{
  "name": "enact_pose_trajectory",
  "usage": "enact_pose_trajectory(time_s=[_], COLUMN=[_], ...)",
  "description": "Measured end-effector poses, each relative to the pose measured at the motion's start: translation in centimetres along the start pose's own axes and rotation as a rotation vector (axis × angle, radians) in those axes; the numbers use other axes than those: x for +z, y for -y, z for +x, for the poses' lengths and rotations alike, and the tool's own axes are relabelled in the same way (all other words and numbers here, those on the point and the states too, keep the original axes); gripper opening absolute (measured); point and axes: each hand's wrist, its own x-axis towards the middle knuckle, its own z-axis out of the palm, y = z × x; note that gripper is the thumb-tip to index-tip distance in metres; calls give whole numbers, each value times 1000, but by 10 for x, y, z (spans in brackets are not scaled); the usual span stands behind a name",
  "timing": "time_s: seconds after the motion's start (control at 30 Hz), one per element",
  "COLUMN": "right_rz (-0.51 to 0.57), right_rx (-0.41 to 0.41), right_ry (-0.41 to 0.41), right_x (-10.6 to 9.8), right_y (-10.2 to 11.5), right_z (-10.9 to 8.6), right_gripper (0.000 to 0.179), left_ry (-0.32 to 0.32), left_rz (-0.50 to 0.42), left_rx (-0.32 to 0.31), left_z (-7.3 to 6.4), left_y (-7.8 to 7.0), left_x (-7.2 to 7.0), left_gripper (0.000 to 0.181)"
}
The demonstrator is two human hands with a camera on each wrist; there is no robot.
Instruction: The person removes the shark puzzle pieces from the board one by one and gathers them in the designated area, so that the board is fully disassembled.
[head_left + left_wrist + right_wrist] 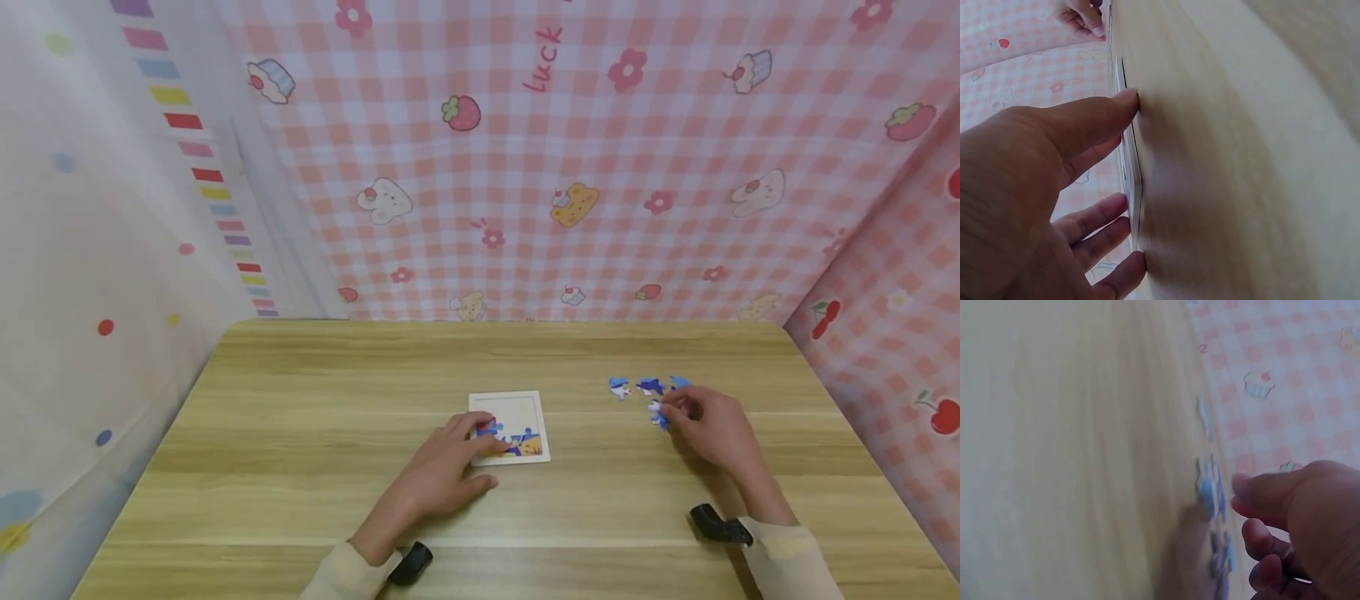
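Note:
A square white-framed puzzle board (508,398) lies on the table with several joined pieces along its lower part. My left hand (444,468) rests over its left side, fingers spread on the pieces and frame, thumb by the near edge. In the left wrist view, the fingertips of the left hand (1041,181) touch the board's edge (1135,187). To the right, my right hand (712,429) hovers by a blue and white puzzle piece (657,415). The right wrist view shows the right hand's (1297,519) thumb and forefinger close together, apart from the blurred pieces (1209,490).
More loose puzzle pieces, one light blue and white (618,387) and one dark blue (650,386), lie behind the right hand. Another blue piece (679,382) is partly covered by it. The wooden table (337,367) meets a pink checked curtain (510,167) at the back.

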Motion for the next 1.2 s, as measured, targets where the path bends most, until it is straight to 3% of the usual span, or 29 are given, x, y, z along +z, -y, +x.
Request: enact_pose_trajectory(time_s=[0.23,0.53,0.7,0.8,1.0,1.2], right_rz=[81,137,134,156,199,261], right_rx=[-66,-154,-164,-152,-170,-234], right_ry=[-43,-30,14,48,109,152], right_x=[4,18,25,31,47,64], right_y=[25,52,71,84,109,130], right_z=[-2,6,10,11,13,16], right_gripper=[19,11,12,12,13,12], left_ry=[-7,-54,-105,-129,-122,-101], left_rz=[-19,-76,-89,-77,-39,11], left_rx=[8,-12,-43,-72,-146,-162], left_z=[2,3,5,5,6,6], left_y=[-1,3,8,11,14,16], left_x=[-1,-3,-6,-8,-6,-5], left_gripper=[40,36,37,46,67,67])
